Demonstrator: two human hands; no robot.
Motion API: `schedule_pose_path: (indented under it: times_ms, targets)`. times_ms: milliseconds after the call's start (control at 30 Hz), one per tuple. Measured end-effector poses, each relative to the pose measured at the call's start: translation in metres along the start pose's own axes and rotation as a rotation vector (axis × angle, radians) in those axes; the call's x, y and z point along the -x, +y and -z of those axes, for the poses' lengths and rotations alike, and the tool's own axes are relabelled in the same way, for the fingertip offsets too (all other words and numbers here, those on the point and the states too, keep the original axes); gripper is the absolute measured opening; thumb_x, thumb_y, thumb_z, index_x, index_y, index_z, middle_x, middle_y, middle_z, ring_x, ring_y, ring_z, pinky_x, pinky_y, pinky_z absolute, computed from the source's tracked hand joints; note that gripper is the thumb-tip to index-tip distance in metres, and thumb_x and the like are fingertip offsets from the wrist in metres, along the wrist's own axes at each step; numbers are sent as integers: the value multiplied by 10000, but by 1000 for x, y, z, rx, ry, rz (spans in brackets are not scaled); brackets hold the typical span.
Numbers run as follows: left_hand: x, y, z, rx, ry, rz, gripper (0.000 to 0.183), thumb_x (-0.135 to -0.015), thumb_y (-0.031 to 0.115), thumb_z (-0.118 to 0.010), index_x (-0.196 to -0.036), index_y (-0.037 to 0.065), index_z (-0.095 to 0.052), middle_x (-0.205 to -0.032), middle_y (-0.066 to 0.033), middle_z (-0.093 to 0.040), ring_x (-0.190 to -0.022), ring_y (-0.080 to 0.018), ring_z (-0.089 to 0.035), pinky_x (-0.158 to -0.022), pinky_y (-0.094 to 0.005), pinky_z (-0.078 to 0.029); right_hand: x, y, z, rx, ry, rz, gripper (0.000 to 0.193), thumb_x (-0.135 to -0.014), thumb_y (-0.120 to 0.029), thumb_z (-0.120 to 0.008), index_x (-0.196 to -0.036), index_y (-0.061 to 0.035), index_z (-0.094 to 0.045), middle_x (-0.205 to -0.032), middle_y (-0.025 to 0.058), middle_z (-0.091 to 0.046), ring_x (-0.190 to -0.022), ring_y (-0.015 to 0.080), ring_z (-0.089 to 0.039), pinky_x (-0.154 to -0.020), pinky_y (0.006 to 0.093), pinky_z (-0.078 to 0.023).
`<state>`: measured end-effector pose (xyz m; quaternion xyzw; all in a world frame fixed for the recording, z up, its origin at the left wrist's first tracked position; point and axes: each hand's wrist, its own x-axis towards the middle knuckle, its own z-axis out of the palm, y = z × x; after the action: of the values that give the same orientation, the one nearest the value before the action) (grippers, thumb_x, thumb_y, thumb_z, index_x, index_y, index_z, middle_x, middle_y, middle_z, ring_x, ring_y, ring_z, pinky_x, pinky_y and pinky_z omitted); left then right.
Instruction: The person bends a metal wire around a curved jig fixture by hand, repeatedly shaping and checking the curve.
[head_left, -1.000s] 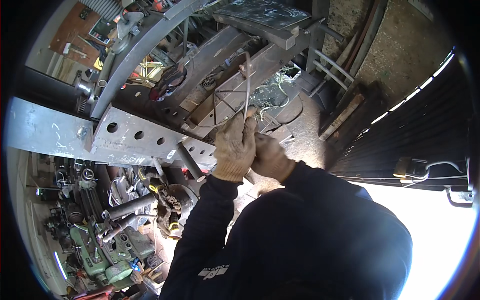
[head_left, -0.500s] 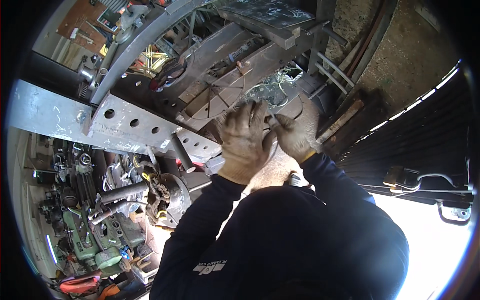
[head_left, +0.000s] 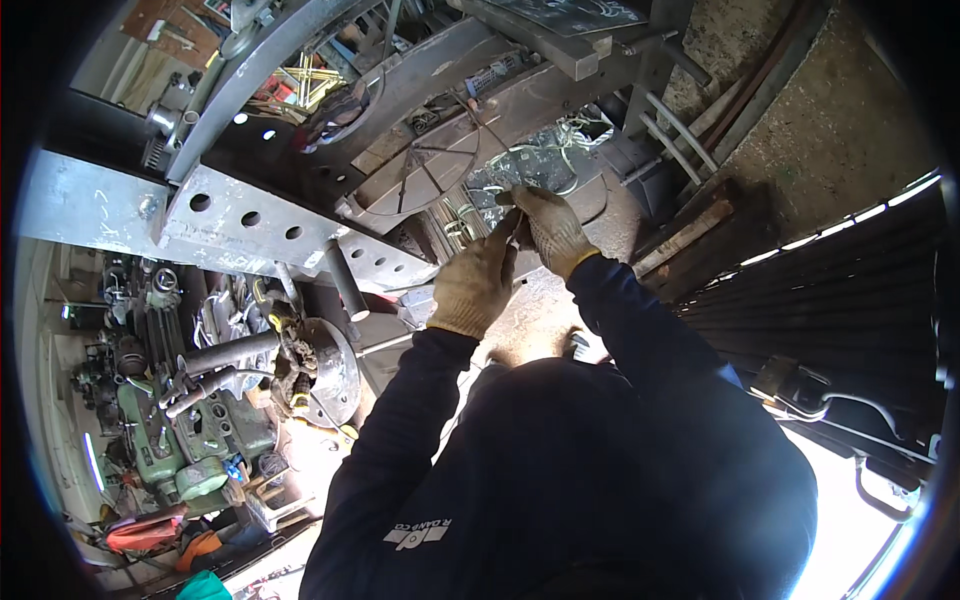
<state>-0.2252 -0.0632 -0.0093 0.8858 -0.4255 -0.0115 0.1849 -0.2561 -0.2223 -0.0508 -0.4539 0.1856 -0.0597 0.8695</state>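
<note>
Both of my hands wear tan work gloves and meet in front of me over the floor. My left hand [head_left: 472,288] is closed, its fingertips pointing up and to the right against the other glove. My right hand [head_left: 552,230] bends inward with its fingers curled and pressed together. Anything between the fingertips is too small or hidden to name. Just beyond the gloves are a bundle of thin rods [head_left: 455,218] and a dark patch with loose pale strands [head_left: 560,150]. A thin wire hoop [head_left: 428,175] lies on a steel beam to their left.
A pale steel bar with a row of holes [head_left: 270,230] runs across the left, with a round steel rod [head_left: 345,280] sticking out. Below it are a round metal plate [head_left: 335,375] and green machinery [head_left: 155,440]. A dark corrugated shutter [head_left: 830,270] stands at right, beside a timber piece [head_left: 690,235].
My left hand has gone from fingers extended to closed, moving slightly down. My right hand has shifted up and left. The view has moved a little.
</note>
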Motion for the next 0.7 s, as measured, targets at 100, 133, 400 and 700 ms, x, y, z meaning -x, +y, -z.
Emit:
schedule_pose_path:
  times_ms: [100, 133, 400, 700]
  targets:
    - [-3, -2, 11, -14, 53, -51, 335, -980, 289, -535, -1285, 153, -574, -788, -157, -675, -676, -354, -675, -564, -464, -536, 0, -8, -9, -45, 21, -70, 361, -995, -360, -568, -1079, -34, -700, -714, -2, -617, -528, 61, -511, -485, 201, -413]
    - [-3, -2, 14, -12, 55, -50, 290, -981, 307, -532, -1201, 139, -616, -770, -143, -675, -653, -350, -672, -549, -469, -532, 1, -10, -11, -42, 20, -72, 361, -995, -360, -568, -1079, -34, -700, -714, -2, -617, -528, 61, -511, -485, 201, -413]
    - [-7, -3, 17, -39, -29, -47, 236, -978, 297, -530, -1008, 78, -610, -779, -162, -665, -701, -365, -667, -610, -473, -532, -5, -15, -7, 17, 7, -58, 329, -995, -304, -538, -1065, -24, -697, -720, 25, -631, -499, 94, -544, -450, 226, -430]
    - [-10, -15, 28, -11, -7, -63, 241, -984, 323, -514, -969, 97, -598, -749, -122, -669, -622, -322, -674, -528, -450, -536, -11, -17, -10, 108, 10, -101, 375, -991, -369, -563, -1106, -41, -703, -742, 13, -636, -563, 87, -556, -477, 212, -423]
